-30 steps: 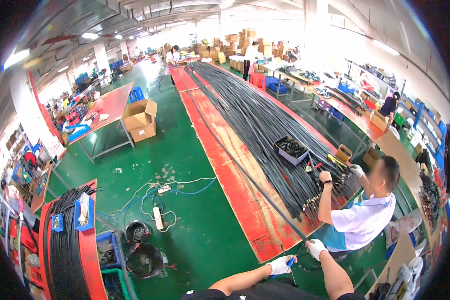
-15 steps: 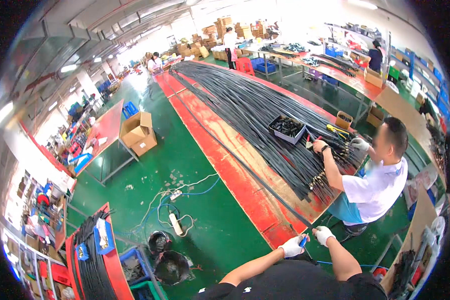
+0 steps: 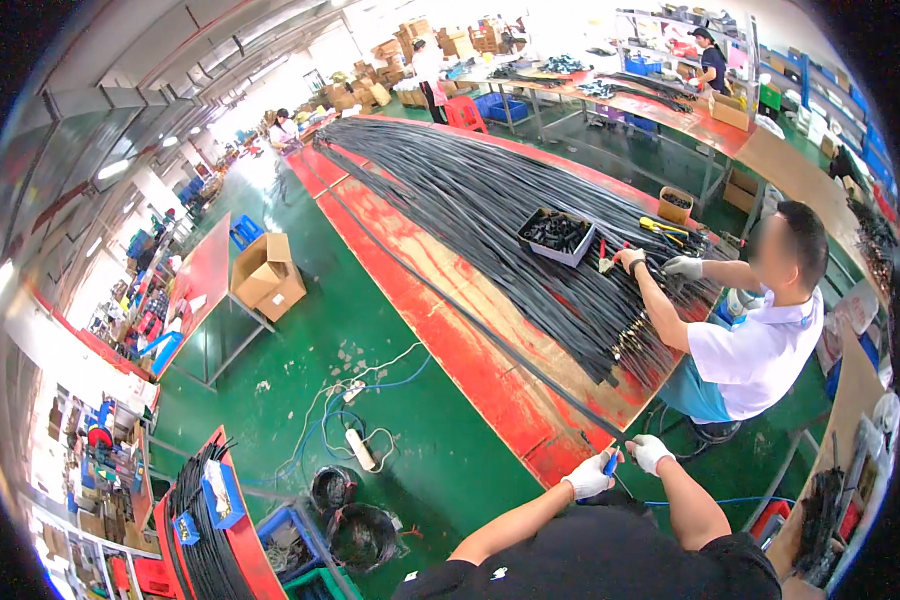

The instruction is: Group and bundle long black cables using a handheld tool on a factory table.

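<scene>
Black cable [image 3: 598, 422]: lies lengthwise on the red counter [image 3: 530, 440], near end at its edge.
Right hand [image 3: 652, 455]: gloved, fingers pinching that end.
Left hand [image 3: 589, 476]: gloved, clenched around a blue tool [image 3: 612, 463].
Bundle [image 3: 470, 220]: many black cables, right of the single one.
Tray [image 3: 553, 253]: on the bundle, holding black parts [image 3: 558, 229].

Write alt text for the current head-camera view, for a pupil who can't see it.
A person's gloved left hand holds a blue-handled tool beside their gloved right hand, which grips the end of a long black cable. The cable runs along a red table, beside many more black cables that a co-worker in a white shirt reaches over.
</scene>
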Action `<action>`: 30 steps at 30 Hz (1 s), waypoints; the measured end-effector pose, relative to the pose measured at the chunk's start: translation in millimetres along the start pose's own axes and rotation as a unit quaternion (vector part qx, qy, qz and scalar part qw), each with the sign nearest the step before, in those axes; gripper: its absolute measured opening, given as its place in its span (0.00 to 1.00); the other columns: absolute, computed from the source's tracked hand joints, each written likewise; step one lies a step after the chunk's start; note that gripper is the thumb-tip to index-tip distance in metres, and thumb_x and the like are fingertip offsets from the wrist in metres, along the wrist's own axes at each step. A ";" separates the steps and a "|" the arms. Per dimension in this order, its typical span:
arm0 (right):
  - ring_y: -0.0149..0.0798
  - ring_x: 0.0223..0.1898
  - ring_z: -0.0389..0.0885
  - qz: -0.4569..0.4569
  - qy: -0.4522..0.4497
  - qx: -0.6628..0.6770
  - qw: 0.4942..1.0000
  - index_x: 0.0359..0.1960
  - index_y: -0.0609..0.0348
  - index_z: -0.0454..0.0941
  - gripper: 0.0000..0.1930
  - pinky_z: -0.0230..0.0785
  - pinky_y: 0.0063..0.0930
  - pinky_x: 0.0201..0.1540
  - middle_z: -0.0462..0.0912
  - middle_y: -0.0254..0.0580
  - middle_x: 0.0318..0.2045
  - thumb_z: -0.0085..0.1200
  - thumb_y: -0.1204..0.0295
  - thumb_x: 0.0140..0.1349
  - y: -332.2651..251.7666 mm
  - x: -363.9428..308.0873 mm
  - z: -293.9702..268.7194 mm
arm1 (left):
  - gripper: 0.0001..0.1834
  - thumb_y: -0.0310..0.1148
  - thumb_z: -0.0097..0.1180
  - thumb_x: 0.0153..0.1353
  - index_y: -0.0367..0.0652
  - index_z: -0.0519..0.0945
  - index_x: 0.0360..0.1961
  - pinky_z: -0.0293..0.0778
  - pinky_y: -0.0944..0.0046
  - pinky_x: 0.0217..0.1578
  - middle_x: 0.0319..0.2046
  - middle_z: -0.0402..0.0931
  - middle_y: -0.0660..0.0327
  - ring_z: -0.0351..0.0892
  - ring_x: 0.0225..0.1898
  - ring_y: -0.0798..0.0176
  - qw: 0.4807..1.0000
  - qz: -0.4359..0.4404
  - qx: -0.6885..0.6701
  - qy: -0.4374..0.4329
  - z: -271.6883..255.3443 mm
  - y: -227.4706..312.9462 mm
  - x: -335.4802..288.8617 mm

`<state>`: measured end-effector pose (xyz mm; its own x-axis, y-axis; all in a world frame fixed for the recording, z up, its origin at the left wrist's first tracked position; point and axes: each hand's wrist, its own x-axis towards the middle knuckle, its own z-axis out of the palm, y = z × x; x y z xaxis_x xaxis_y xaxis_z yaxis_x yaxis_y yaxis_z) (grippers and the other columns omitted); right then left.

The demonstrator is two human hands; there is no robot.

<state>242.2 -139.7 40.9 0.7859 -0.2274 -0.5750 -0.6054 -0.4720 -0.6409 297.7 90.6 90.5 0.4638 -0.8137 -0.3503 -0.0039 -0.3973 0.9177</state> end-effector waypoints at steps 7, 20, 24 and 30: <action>0.36 0.31 0.81 -0.006 -0.008 0.037 0.999 0.42 0.63 0.84 0.17 0.73 0.34 0.34 0.84 0.40 0.31 0.54 0.60 0.74 -6.7 -2.3 1.6 | 0.27 0.24 0.60 0.53 0.49 0.73 0.56 0.75 0.58 0.47 0.39 0.72 0.59 0.77 0.42 0.56 1.000 0.023 -0.006 0.020 -3.3 -6.5 0.0; 0.52 0.41 0.86 -0.043 0.003 -0.044 0.998 0.38 0.62 0.85 0.21 0.75 0.44 0.46 0.88 0.53 0.35 0.52 0.54 0.73 -23.9 -21.0 -21.1 | 0.25 0.23 0.63 0.54 0.49 0.74 0.54 0.75 0.60 0.43 0.36 0.72 0.63 0.75 0.38 0.63 0.999 0.021 -0.001 0.033 8.2 -14.1 7.6; 0.50 0.40 0.86 -0.048 0.009 -0.033 0.998 0.39 0.63 0.85 0.21 0.75 0.43 0.46 0.88 0.52 0.34 0.53 0.54 0.73 -25.7 -20.0 -24.3 | 0.25 0.22 0.63 0.54 0.48 0.74 0.54 0.75 0.61 0.44 0.37 0.71 0.63 0.74 0.39 0.64 0.999 0.022 -0.013 0.030 7.1 -16.4 8.2; 0.42 0.34 0.84 -0.052 0.009 -0.013 0.999 0.39 0.64 0.83 0.20 0.74 0.39 0.41 0.86 0.46 0.31 0.53 0.56 0.74 -39.5 -28.8 -32.8 | 0.27 0.22 0.63 0.52 0.48 0.73 0.55 0.73 0.62 0.44 0.37 0.69 0.64 0.72 0.38 0.63 0.999 0.026 -0.015 0.026 5.1 -16.8 10.6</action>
<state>247.6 -142.4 99.4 0.8464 -0.1918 -0.4968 -0.5177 -0.5150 -0.6832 298.2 86.6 70.5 0.5089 -0.8096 -0.2925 -0.0034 -0.3417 0.9398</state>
